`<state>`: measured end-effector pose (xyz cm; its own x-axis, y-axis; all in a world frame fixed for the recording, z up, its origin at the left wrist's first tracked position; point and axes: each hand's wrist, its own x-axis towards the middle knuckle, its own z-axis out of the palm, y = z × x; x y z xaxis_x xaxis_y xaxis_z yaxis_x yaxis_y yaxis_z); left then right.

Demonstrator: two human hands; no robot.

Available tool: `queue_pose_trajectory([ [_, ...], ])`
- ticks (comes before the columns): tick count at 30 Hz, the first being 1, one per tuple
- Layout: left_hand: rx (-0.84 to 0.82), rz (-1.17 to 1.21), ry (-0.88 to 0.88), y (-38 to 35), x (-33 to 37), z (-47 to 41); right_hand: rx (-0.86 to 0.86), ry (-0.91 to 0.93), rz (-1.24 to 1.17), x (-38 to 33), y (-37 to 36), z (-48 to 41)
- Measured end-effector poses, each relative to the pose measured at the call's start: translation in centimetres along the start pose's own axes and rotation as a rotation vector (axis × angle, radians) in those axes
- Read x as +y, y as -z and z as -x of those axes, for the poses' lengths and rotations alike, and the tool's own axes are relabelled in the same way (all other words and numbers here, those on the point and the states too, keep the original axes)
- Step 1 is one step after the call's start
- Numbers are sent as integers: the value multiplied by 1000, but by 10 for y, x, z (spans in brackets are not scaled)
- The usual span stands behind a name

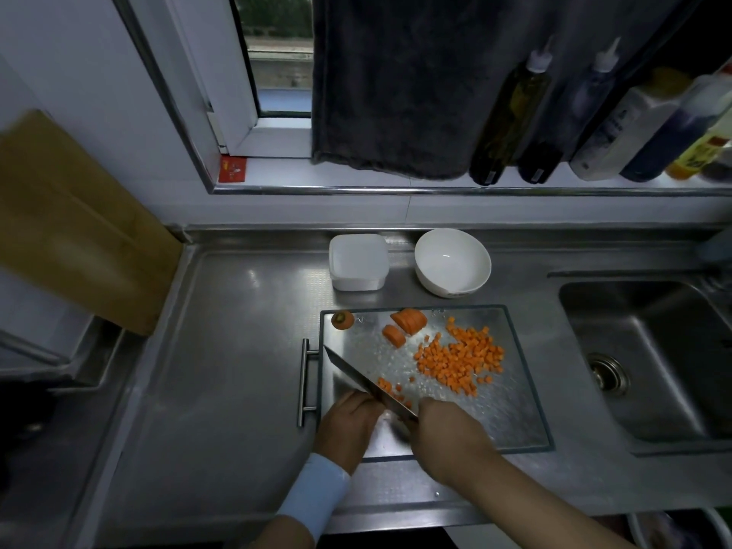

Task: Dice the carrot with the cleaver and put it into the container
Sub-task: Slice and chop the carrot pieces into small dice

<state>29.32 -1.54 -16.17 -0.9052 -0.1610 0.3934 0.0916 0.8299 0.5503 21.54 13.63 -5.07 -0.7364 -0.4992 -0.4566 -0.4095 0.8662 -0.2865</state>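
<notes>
A steel cutting board (511,414) lies on the counter. A heap of diced carrot (461,360) covers its right half. Sliced carrot pieces (406,324) and the carrot's stem end (342,320) lie at its far edge. My right hand (451,431) grips the handle of the cleaver (358,380), whose blade slants toward the far left over a few carrot bits (390,390). My left hand (348,425), fingers curled, rests against the blade's left side; what lies under it is hidden. A white square container (357,262) stands behind the board.
A white bowl (451,263) sits next to the container. A sink (649,366) is at the right. Bottles (511,116) line the window ledge, with a dark towel (396,85) hanging beside them. A wooden board (75,223) leans at the left.
</notes>
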Motion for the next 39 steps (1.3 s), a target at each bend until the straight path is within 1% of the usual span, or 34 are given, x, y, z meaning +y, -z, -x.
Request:
queue_pose_trajectory([
  [4,0,-9,-2,-2,-2,0,-45,-22,-13,4,0,3],
  [10,-45,18,21,-6,-6,4,-92,-36,5,3,-3,2],
  [16,-25,7,57,-2,-2,2,-73,-44,-15,8,3,-4],
  [19,-40,22,93,0,-1,2,-40,-70,-74,9,7,-8],
  [22,-59,46,213,4,5,-1,-49,-77,-89,9,9,-10],
  [25,2,98,371,10,8,-2,-69,-77,-101,6,5,-8],
  [27,30,112,422,16,11,-1,-69,-69,-107,2,0,-6],
  [32,55,92,419,24,13,7,-85,-6,-129,-10,-6,-4],
  [36,23,24,377,22,6,18,-103,-31,-96,-13,-16,0],
  [39,19,10,313,18,-2,23,-107,-35,-84,-12,-22,-1],
])
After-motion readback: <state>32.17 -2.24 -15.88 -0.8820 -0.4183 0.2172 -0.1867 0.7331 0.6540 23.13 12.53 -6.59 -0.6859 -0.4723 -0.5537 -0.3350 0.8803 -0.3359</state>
